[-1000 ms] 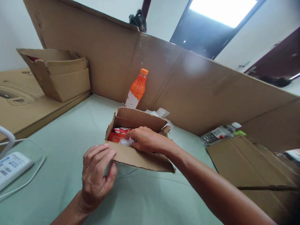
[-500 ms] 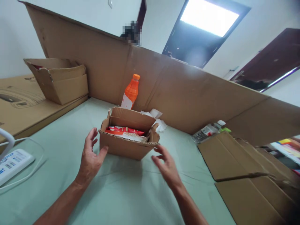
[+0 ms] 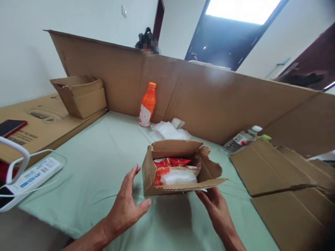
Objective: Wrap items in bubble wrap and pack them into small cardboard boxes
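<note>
A small open cardboard box point(image 3: 159, 190) stands on the pale green cloth point(image 3: 99, 157) in front of me. Inside lie red and orange snack packets point(image 3: 170, 162) and a clear plastic wad point(image 3: 178, 177). My left hand point(image 3: 128, 205) is spread open at the box's left side, thumb near its lower corner. My right hand point(image 3: 216, 205) is under the box's front right flap, fingers touching the flap's edge; whether it grips is unclear.
An orange drink bottle point(image 3: 147, 104) stands against the tall cardboard wall point(image 3: 209, 94). White plastic wrap point(image 3: 169, 130) lies beside it. A clear bottle point(image 3: 242, 138) and flat cardboard sheets point(image 3: 277, 170) are right. Left: an open box point(image 3: 81, 96), a phone point(image 3: 12, 126), a power strip point(image 3: 31, 172).
The small box has come nearer and to the right, turned so its contents show. Both hands stayed beside it, with the right hand now under the front flap.
</note>
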A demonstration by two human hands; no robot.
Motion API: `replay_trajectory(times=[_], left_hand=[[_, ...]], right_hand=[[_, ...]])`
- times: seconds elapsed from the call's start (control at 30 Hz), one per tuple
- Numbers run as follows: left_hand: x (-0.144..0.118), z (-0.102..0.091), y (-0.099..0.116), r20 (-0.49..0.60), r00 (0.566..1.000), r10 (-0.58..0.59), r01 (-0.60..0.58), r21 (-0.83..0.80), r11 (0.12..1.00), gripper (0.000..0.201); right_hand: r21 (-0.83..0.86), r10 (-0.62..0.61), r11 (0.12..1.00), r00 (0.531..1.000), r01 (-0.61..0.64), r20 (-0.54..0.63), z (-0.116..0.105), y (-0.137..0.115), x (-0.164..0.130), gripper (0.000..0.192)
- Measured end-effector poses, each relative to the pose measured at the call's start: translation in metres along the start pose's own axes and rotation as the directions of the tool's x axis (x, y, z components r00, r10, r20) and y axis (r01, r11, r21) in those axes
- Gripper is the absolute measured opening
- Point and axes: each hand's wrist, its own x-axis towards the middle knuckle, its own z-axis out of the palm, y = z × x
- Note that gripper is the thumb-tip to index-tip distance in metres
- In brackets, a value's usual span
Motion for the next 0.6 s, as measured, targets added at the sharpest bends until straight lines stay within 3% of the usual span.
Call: replay_trajectory(times=[0.1,0.23,0.43,0.53,0.6], left_hand=[[0.018,-0.007,-0.010,0.129,0.990,0.053,-0.054,0.004,0.999,0.117],[0.054,0.000,-0.027,0.279,0.956,0.091,-0.040,-0.184,0.982,0.139],[0.069,0.010,-0.037,0.191,0.976,0.108,-0.047,-0.297,0.954,0.137],[0.072,-0.003,-0.038,0.107,0.988,0.108,-0.069,-0.316,0.946,0.128],[0.076,-0.020,-0.037,0.030,0.995,0.099,-0.085,-0.312,0.946,0.123]], right_hand=[[0.085,0.012,0.996,1.000,-0.012,-0.004,0.006,0.010,-0.005,0.058],[0.147,0.010,0.989,1.000,-0.007,-0.024,0.029,0.017,0.003,0.057],[0.128,-0.021,0.991,0.999,0.025,-0.028,0.036,0.018,0.013,0.053],[0.126,-0.058,0.990,0.998,0.060,-0.015,0.049,0.007,0.029,0.051],[0.168,-0.113,0.980,0.993,0.107,0.023,0.068,-0.008,0.045,0.053]])
